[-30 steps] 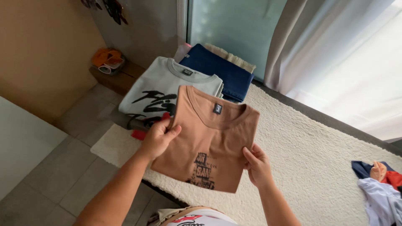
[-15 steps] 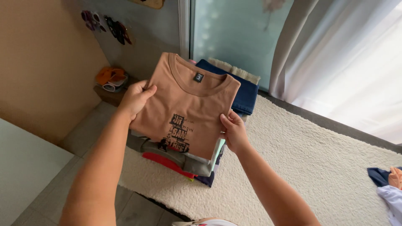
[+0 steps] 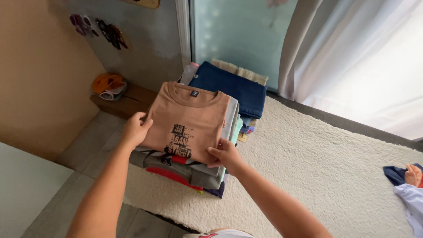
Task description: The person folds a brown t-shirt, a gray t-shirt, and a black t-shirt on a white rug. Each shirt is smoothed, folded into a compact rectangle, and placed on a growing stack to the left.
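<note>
A folded brown t-shirt point(image 3: 189, 119) with a dark print lies on top of a stack of folded clothes point(image 3: 185, 172) at the near left corner of a cream rug point(image 3: 317, 167). My left hand point(image 3: 135, 129) grips the shirt's left edge. My right hand point(image 3: 224, 154) pinches its lower right corner. Behind this stack sits a second pile topped by a folded navy garment point(image 3: 231, 86).
A low wooden shelf point(image 3: 128, 102) with orange and white items point(image 3: 108, 84) stands by the left wall. Grey floor tiles point(image 3: 88, 145) lie left of the rug. White curtains point(image 3: 352, 57) hang at the right. Loose clothes point(image 3: 407, 180) lie at the rug's right edge.
Both hands have carried the brown shirt from in front of me out over the stack and lowered it flat onto the top, covering the grey shirt.
</note>
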